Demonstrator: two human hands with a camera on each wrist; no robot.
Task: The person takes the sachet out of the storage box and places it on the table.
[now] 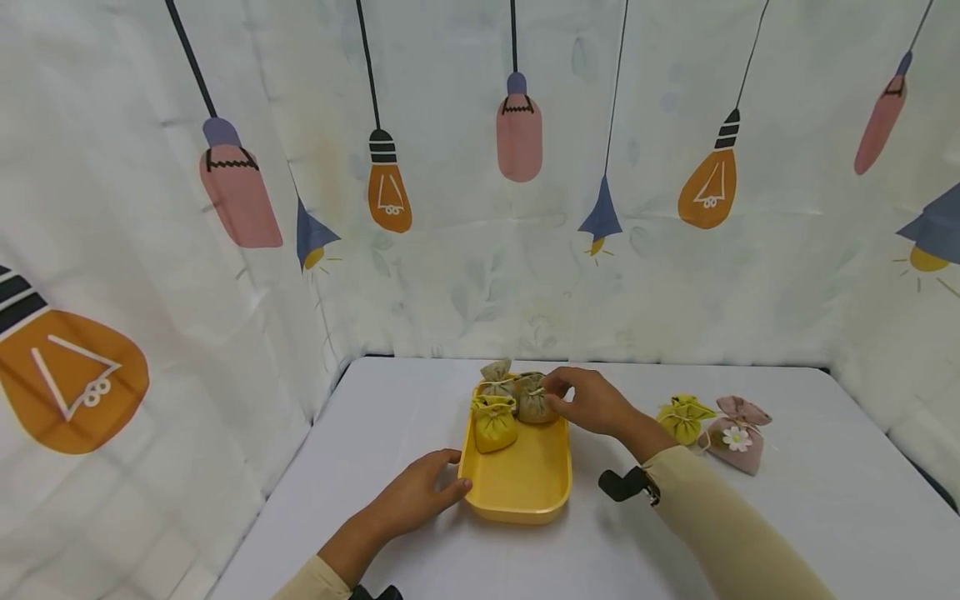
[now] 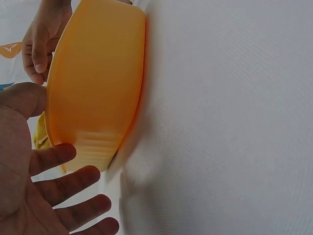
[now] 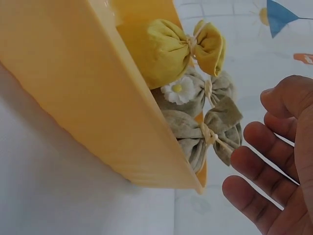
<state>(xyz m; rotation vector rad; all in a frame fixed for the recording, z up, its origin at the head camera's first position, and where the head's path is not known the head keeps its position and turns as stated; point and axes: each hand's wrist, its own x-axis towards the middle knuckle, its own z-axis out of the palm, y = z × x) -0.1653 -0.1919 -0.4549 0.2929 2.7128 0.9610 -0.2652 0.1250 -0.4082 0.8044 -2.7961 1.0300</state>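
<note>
A yellow tray (image 1: pixel 522 479) has several small drawstring pouches at its far end: a yellow pouch (image 1: pixel 495 427) in front, a grey pouch (image 1: pixel 497 380) with a white flower (image 3: pixel 178 91) behind it, and another grey pouch (image 1: pixel 534 402) on the right. My left hand (image 1: pixel 426 493) is at the tray's left side, thumb touching the rim and fingers spread along the outer wall. Beside the right grey pouch is my right hand (image 1: pixel 592 402). In the right wrist view its loosely bent fingers (image 3: pixel 257 161) are close to the pouch's tied neck, with nothing held.
To the right on the white table (image 1: pixel 817 525) lie a yellow-green pouch (image 1: pixel 684 419) and a pink pouch (image 1: pixel 733 440) with a white flower. A white curtain (image 1: pixel 465 283) printed with lamps stands behind the table and along its sides.
</note>
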